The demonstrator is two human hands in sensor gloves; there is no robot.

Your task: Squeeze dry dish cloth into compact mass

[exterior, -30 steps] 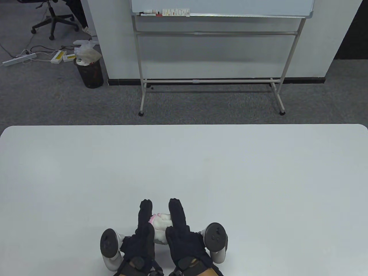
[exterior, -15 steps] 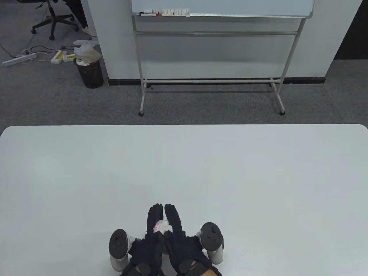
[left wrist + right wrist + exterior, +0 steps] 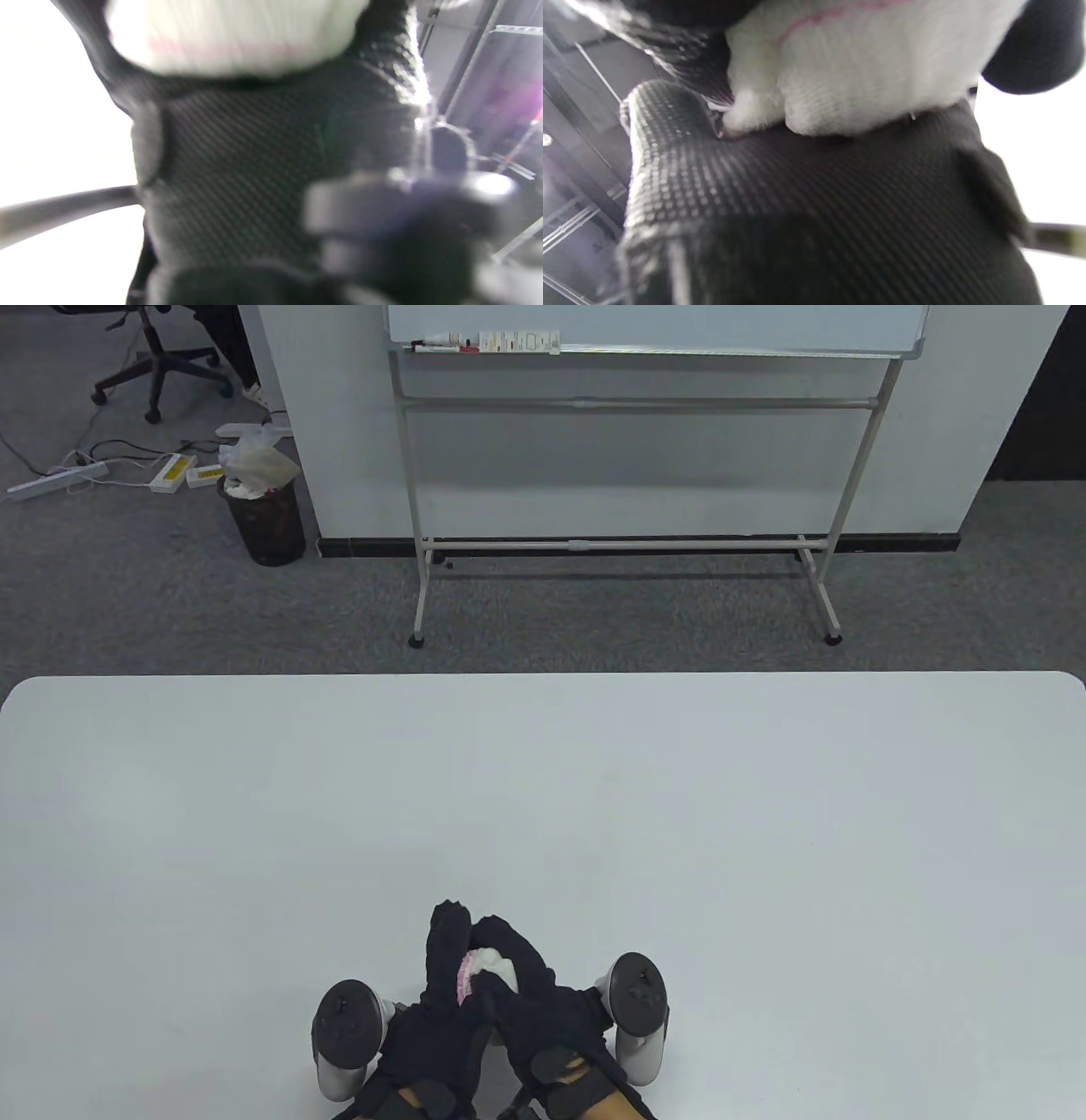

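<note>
A white dish cloth (image 3: 485,968) with a pink edge is bunched into a small wad near the front edge of the white table (image 3: 543,780). My left hand (image 3: 445,960) and right hand (image 3: 514,965) press against it from both sides, fingers curled round it, so only a small patch shows between them. The left wrist view shows the cloth (image 3: 233,36) blurred against the black glove palm (image 3: 263,169). The right wrist view shows the cloth (image 3: 865,67) squeezed against the glove (image 3: 806,199).
A whiteboard on a stand (image 3: 628,475) is beyond the table's far edge. A black waste bin (image 3: 265,517), cables and an office chair (image 3: 153,364) are on the carpet at far left.
Both hands have closed in from the sides and their fingers have curled over the cloth. The visible patch of cloth has shrunk from a wide roll to a small wad.
</note>
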